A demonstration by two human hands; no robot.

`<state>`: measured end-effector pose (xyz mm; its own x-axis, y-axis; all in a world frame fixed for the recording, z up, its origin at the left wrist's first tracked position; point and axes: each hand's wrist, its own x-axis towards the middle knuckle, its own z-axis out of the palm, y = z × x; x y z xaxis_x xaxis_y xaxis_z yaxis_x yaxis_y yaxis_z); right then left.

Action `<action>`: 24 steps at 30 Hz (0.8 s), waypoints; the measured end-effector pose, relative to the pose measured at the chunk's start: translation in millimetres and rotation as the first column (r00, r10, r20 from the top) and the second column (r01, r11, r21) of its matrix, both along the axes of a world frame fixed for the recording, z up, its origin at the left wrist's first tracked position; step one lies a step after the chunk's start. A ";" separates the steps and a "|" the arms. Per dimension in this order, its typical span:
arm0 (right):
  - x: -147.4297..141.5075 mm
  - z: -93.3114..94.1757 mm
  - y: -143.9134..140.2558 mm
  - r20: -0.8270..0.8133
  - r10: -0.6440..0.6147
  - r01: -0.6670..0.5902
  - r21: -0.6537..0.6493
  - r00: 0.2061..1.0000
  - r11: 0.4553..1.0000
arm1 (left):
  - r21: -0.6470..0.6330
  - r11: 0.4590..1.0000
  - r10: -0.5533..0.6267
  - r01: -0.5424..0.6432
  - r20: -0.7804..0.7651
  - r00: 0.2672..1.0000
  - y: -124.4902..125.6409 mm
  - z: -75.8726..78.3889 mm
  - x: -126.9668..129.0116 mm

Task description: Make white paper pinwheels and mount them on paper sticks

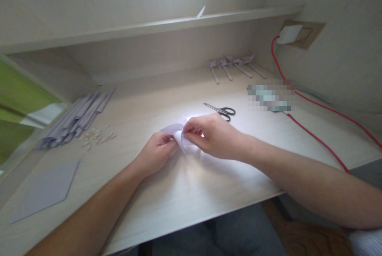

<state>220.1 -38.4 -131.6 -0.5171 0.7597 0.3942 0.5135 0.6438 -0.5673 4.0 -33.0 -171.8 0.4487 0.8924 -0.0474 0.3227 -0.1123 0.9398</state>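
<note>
Both my hands meet over the middle of the pale wooden desk. My left hand pinches the near side of a small pale lilac folded paper piece. My right hand grips the same piece from the right, fingers curled over it. Most of the paper is hidden by my fingers. The paper is held just above the desk surface.
Scissors lie just behind my right hand. A stack of lilac paper strips and small scraps lie at the left, a flat lilac sheet at the near left. Finished paper pieces line the back. A red cable crosses the right side.
</note>
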 end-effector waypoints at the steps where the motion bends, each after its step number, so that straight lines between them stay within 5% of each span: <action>1: 0.5 0.6 -0.5 0.007 0.009 -0.009 0.006 1.000 1.000 | 0.004 1.000 -0.005 0.005 -0.003 1.000 -0.4 0.3 -0.1; 13: -0.3 1.8 -4.6 0.169 0.052 -0.053 0.003 0.984 0.999 | 0.033 0.999 -0.032 0.031 0.034 0.999 1.0 -0.9 -0.1; 24: 0.5 -4.4 -3.5 0.141 0.023 -0.022 -0.010 0.990 1.000 | 0.156 0.987 -0.013 0.024 -0.072 0.997 -3.4 9.2 2.1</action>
<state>220.5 -41.8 -136.0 -0.5840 0.7504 0.3097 0.5741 0.6515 -0.4960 6.1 -36.5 -162.6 0.4657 0.8829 0.0607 0.3839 -0.2634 0.8850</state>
